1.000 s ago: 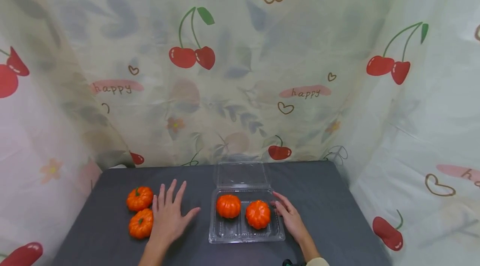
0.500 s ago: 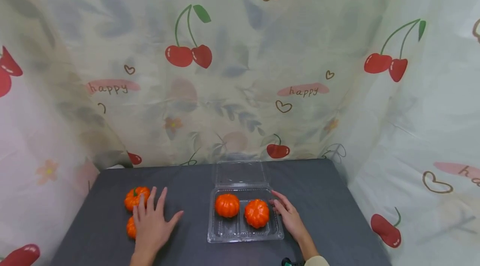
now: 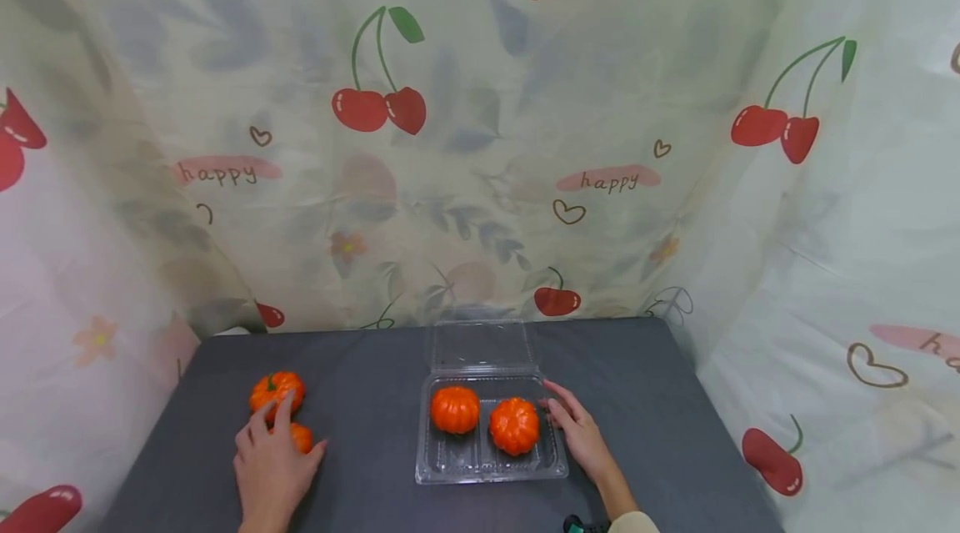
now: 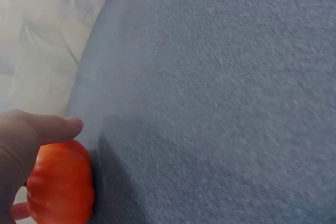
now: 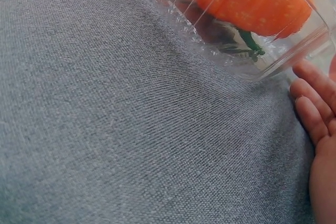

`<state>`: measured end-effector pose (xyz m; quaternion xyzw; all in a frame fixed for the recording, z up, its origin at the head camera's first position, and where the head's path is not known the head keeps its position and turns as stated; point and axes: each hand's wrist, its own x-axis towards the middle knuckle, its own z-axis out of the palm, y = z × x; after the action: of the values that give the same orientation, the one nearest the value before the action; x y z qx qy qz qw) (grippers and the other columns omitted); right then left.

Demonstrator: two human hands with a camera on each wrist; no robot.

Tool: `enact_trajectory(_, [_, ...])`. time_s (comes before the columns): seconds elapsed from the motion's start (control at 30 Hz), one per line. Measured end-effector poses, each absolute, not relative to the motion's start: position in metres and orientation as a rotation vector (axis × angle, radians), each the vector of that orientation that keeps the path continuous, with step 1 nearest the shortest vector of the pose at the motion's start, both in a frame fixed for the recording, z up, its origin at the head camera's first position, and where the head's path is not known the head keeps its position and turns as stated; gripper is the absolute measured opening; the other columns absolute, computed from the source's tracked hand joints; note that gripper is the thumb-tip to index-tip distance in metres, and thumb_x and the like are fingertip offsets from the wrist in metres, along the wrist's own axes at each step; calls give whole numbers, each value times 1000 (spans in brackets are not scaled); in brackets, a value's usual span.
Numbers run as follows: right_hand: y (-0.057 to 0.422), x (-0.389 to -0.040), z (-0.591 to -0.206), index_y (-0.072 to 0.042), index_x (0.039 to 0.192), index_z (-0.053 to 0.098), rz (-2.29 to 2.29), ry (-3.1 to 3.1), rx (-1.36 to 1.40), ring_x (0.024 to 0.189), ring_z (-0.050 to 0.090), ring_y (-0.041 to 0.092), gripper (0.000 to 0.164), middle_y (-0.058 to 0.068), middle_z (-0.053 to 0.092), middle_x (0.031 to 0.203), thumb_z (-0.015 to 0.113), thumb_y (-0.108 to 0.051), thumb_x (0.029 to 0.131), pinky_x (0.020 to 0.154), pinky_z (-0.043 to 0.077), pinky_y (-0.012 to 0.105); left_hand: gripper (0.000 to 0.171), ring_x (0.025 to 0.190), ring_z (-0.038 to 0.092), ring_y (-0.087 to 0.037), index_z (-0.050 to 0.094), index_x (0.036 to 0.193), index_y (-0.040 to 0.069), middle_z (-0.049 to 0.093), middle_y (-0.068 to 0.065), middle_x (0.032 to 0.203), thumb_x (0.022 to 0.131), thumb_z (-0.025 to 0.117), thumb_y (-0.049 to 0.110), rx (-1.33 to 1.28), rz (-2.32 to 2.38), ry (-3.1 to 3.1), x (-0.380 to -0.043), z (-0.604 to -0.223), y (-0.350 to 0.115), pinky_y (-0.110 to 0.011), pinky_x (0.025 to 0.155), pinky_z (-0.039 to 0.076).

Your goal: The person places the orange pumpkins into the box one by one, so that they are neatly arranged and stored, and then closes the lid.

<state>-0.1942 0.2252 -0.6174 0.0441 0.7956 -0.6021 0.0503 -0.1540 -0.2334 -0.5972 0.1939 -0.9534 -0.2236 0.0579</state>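
Observation:
My left hand [image 3: 272, 466] curls over the nearer of two small orange toy pumpkins [image 3: 302, 438] at the table's left. In the left wrist view that pumpkin [image 4: 62, 184] sits between thumb and fingers, with the thumb across its edge. The other loose pumpkin [image 3: 279, 390], with a green stem, lies just behind, close to the fingertips. My right hand [image 3: 588, 445] rests at the right side of a clear plastic clamshell box [image 3: 450, 475], fingers loosely extended at its rim. Inside the box are two pumpkins, a left one [image 3: 455, 410] and a right one [image 3: 514, 426].
The box's clear lid [image 3: 482, 347] is raised and leans back towards the curtain. A dark grey cloth [image 3: 622, 374] covers the table. Pale curtains [image 3: 480, 183] printed with cherries enclose the back and both sides. A small dark object [image 3: 577, 525] shows by the right wrist.
My left hand has moved left and down from beside the pumpkins, and its spread fingers have curled round the nearer one. The right hand and box have stayed put.

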Motion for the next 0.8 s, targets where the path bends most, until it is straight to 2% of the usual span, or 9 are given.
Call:
enact_trajectory(0.27, [231, -205, -646, -28, 146, 54, -1846, 2441, 134, 102, 67, 14, 41, 11, 71, 130, 52, -38, 106, 85, 52, 19, 105, 115, 37, -58, 31, 156, 11, 30, -33, 142, 72, 91, 32, 699, -772, -2925, -146, -604, -241, -71, 88, 42])
enact_trajectory(0.43, [230, -204, -645, -27, 146, 54, -1857, 2439, 118, 105, 68, 17, 41, 12, 70, 131, 52, -37, 106, 86, 53, 19, 98, 115, 36, -55, 36, 151, 9, 32, -31, 138, 72, 91, 28, 746, -813, -2895, -144, -603, -239, -71, 84, 44])
enact_trajectory(0.67, [225, -197, -625, -22, 147, 54, -1867, 2413, 120, 108, 67, 24, 40, 17, 69, 131, 50, -29, 108, 85, 52, 20, 88, 114, 42, -56, 48, 140, 6, 44, -31, 133, 68, 93, 29, 635, -737, -2820, -144, -601, -232, -68, 88, 43])
enact_trajectory(0.8, [224, -190, -609, -19, 146, 55, -1870, 2391, 104, 109, 66, 28, 39, 19, 68, 131, 50, -26, 108, 85, 52, 20, 85, 110, 45, -57, 51, 138, 7, 52, -32, 130, 68, 92, 34, 538, -702, -2802, -146, -595, -227, -68, 85, 42])
